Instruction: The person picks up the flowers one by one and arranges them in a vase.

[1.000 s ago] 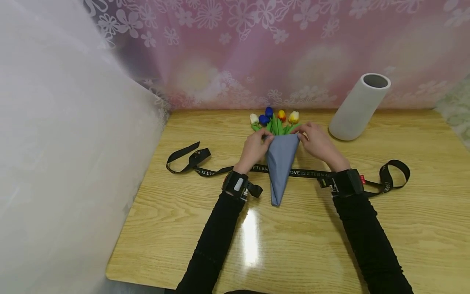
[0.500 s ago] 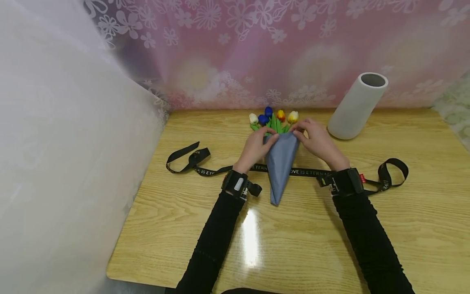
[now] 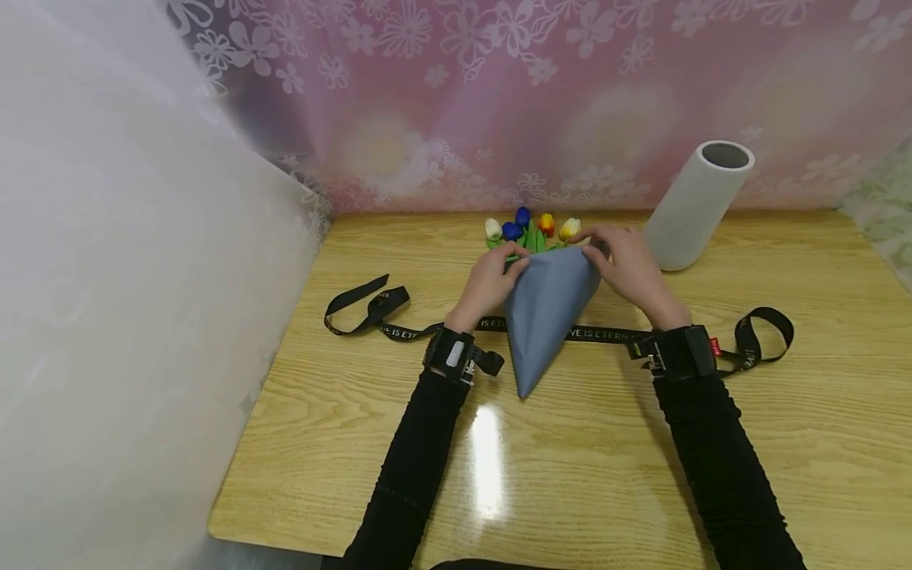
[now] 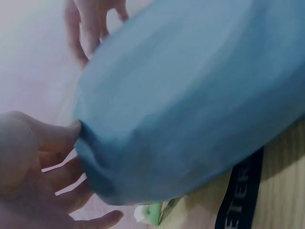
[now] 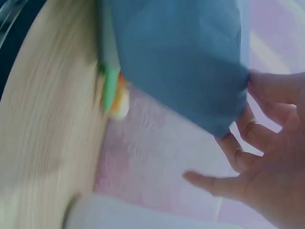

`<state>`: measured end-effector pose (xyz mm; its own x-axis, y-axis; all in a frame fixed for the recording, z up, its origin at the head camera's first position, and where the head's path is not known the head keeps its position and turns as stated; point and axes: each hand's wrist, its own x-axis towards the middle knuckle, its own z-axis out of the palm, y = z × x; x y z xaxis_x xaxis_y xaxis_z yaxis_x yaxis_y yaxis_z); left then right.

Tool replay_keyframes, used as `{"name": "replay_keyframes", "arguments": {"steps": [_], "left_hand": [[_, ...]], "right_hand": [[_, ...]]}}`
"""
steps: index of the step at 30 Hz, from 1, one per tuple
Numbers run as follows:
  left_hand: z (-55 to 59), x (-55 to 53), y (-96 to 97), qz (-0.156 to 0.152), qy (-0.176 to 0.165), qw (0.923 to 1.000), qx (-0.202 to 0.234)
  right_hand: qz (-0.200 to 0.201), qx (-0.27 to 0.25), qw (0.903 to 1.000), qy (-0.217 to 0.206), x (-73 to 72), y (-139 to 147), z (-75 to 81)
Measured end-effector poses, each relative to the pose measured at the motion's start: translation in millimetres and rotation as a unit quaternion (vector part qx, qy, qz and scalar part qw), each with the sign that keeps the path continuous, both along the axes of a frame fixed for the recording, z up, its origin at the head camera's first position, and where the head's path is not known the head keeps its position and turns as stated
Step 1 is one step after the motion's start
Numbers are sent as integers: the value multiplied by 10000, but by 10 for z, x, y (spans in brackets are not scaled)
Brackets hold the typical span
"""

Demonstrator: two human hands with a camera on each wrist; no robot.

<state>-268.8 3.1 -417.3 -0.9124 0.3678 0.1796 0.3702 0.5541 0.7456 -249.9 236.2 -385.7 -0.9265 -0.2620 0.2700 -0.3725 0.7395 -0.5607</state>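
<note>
Hands — left point(image 3: 487, 277), right point(image 3: 630, 265) — pinch the blue-grey sheet point(image 3: 547, 301), which hides stems of tulips point(image 3: 546, 224) and some ribbon point(image 3: 606, 334).

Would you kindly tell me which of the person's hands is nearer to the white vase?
Right: the right hand is close by, to the left of the white vase, pinching the blue-grey wrapper; the left hand is farther left, at the wrapper's other side.

The near table point(image 3: 570, 475) gives passage; right of the grey-blue wrap point(image 3: 547, 297), a white vase point(image 3: 698, 207) obstructs.
</note>
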Motion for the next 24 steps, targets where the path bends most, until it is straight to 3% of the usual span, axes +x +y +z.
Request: {"name": "replay_keyframes", "arguments": {"steps": [4, 10, 18, 24], "left_hand": [[9, -12, -55, -6, -148, 9999, 13], [25, -23, -100, 51, -237, 9996, 127], [56, -1, -108, -45, -285, 9990, 355], [184, 62, -17, -352, 130, 9947, 962]], "right_hand": [[-4, -855, 9963, 76, 30, 21, 56], [-74, -1512, 9884, 102, 94, 12, 142], [219, -1687, 9851, -236, 194, -38, 307], [553, -1960, 9789, 144, 257, -201, 373]]}}
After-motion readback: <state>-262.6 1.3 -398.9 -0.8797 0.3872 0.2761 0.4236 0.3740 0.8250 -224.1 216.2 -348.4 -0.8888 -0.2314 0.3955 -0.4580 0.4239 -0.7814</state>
